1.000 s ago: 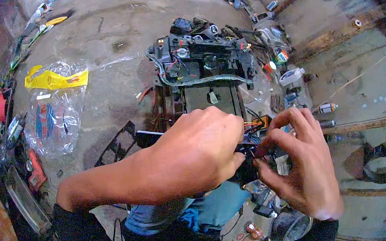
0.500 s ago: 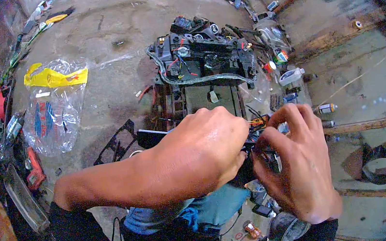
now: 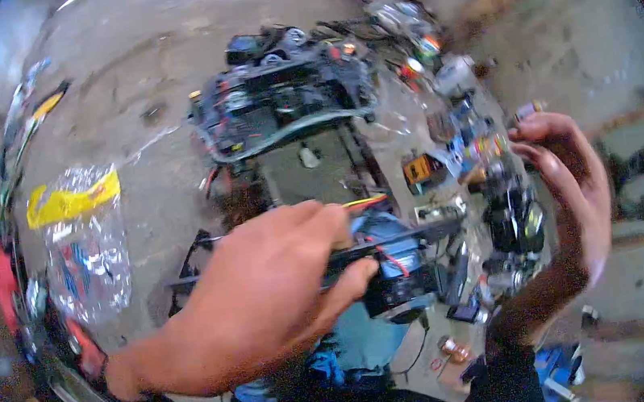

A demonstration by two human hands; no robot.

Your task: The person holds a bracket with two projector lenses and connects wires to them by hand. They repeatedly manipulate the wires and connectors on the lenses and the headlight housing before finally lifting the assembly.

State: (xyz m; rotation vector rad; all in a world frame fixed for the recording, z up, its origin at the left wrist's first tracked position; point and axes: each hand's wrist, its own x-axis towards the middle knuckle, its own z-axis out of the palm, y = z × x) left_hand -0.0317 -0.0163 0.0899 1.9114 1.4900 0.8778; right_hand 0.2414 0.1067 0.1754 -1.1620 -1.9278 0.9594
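Note:
My left hand (image 3: 267,281) is closed, thumb below and fingers above, on a black bracket (image 3: 439,228) with a boxy dark unit hanging from it. Red and yellow wires (image 3: 367,201) run along this part, and its lower end (image 3: 400,300) looks rounded. The palm side of the grip is hidden. Off to the right, my right hand (image 3: 576,184) is raised, blurred, its fingers bent and apart with nothing visible between them. Its fingertips overlap the small items on the floor in this view. Beyond both hands sits a black headlight housing (image 3: 284,100) with a grey sealant rim.
A clear plastic bag with a yellow band (image 3: 73,197) lies on the concrete floor at left. An orange-and-black box (image 3: 418,172) and several small parts are strewn to the right, below a wall. A white bottle (image 3: 454,76) stands farther back. A red tool (image 3: 85,346) lies at lower left.
My right hand has left the part in my left hand and swung out to the right. My left hand has moved left and down in view, still gripping the bracket. The camera view has shifted.

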